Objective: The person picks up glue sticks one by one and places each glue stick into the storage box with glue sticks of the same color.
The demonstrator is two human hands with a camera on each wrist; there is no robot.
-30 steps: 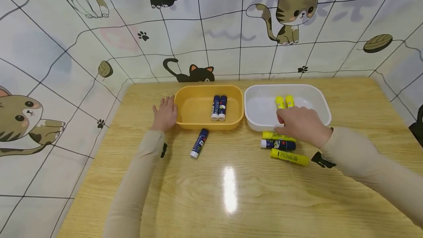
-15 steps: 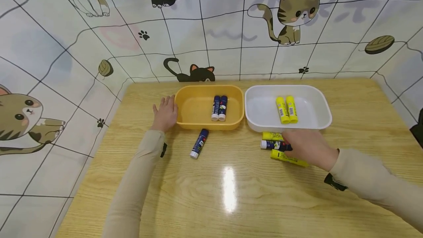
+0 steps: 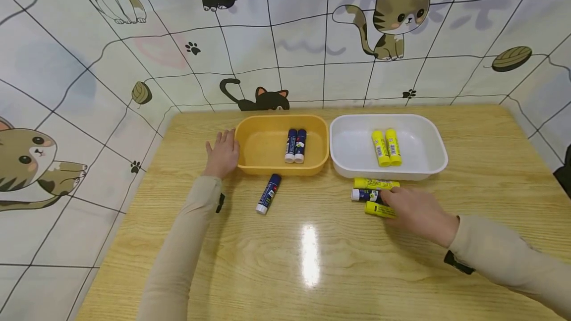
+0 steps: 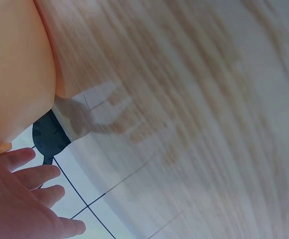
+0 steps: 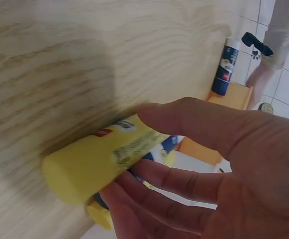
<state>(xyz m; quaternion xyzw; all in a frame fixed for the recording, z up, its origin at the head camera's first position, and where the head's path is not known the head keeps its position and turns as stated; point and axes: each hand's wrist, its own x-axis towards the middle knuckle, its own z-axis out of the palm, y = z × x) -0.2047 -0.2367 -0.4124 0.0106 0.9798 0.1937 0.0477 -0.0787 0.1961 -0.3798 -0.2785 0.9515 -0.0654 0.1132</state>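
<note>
My right hand [image 3: 419, 214] has its thumb and fingers on either side of the nearest yellow glue stick [image 5: 84, 167], which lies on the table in front of the white tray [image 3: 424, 147]. Beside it lie a navy glue stick [image 3: 366, 195] with a white end, partly behind my fingers, and another yellow glue stick [image 3: 374, 183] along the tray. Two yellow glue sticks [image 3: 387, 147] are inside the white tray. At the left end of the orange tray [image 3: 260, 142], my left hand [image 3: 222, 155] rests with fingers extended. That tray holds two navy glue sticks [image 3: 295, 145].
A single navy glue stick [image 3: 269, 194] lies slantwise before the orange tray. Both trays stand side by side near the back of the wooden table [image 3: 250, 261]. Cat-patterned walls [image 3: 303, 38] rise behind and to the sides.
My right hand has drawn back from over the white tray to the glue sticks in front of it, then settled at the nearest yellow one. The left hand has stayed put.
</note>
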